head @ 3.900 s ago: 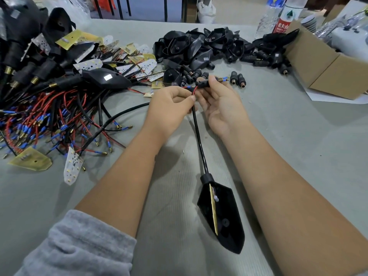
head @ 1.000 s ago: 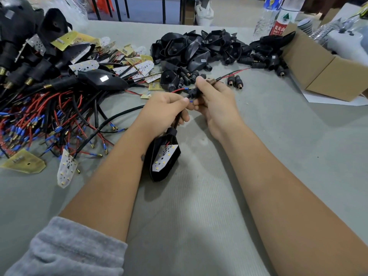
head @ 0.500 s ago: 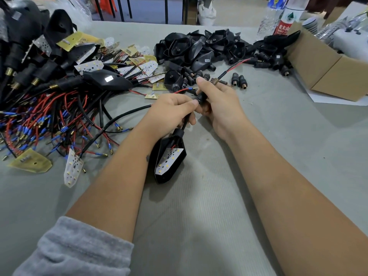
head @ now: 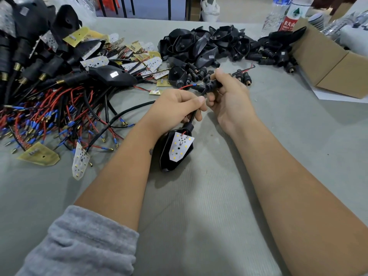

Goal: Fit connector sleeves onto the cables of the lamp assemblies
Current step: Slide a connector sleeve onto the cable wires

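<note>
Head view: at the far left a tangle of wired lamps (head: 49, 92) covers the table (head: 199, 226) from its left edge almost to the centre, red and black leads with blue crimps spilling toward the left forearm. Bare grey surface lies in front of it and runs across the whole near side, under both arms. The left hand (head: 175, 110) pinches the cable (head: 196, 108) between thumb and curled fingers, just above the lamp (head: 175, 150). That lamp is a black pointed shell with a white LED board face up, hanging from the cable below the left hand with its tip near the table. The right hand (head: 229, 98) is clamped round a black sleeve (head: 212, 84) on the cable's upper end; thin red wire shows just left of it. Behind the hands sits a heap of empty shells (head: 209, 44), loose sleeves nearby. A cardboard box (head: 328, 62) closes off the far right corner; open table lies in front of it.
</note>
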Motion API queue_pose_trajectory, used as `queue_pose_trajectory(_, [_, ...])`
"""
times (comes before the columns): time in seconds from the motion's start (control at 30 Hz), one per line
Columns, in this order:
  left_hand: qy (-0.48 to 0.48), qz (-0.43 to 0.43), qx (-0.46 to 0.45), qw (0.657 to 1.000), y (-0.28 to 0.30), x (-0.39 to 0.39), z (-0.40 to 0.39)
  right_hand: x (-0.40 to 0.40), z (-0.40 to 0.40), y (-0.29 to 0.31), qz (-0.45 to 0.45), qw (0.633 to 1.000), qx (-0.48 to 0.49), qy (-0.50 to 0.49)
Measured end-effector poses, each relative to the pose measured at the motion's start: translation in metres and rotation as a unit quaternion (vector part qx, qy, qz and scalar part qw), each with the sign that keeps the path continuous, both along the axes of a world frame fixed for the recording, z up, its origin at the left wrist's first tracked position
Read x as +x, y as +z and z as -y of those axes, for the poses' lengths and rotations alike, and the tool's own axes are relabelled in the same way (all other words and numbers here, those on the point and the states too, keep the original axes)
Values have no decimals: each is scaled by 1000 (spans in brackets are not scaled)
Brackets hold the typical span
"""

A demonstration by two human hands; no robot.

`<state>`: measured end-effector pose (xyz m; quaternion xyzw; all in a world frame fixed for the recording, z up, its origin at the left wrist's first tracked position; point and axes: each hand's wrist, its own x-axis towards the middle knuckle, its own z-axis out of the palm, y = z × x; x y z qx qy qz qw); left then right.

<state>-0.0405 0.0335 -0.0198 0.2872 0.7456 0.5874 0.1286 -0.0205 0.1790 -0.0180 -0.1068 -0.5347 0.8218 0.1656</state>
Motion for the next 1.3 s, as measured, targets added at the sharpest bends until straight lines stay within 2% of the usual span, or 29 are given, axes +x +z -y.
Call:
queue_pose_trajectory(0.3, [17,15,-26,999,-2,-1,-2,2,9,1,18,992,115,42])
queue_pose_trajectory(0.47, [41,23,-15,999,0,0,-6,4,6,0,2,996,74,52])
queue_pose_trajectory(0.63, [3,76,0,997,3,-1,2,0,2,0,-12,999,-13,-37])
queue_pose_trajectory(0.73, [-12,83,-5,996,2,-3,5,0,0,-1,-5,999,-16,-46])
queue_pose_trajectory(0.8, [-15,86,-1,996,1,-4,4,0,1,-1,-1,1000,8,-29])
queue_pose_trajectory(0.93, [-14,95,9,995,-2,-6,3,3,12,-3,-1,991,124,42])
queue_pose_trajectory(1.0, [-16,96,14,995,-2,-6,2,4,13,-2,-3,989,138,51])
queue_pose_trajectory(1.1, [3,97,46,994,-1,-6,0,4,9,0,-4,995,95,38])
queue_pose_trajectory(1.3, [61,105,69,990,1,-8,-2,0,-2,2,-16,993,-97,-73])
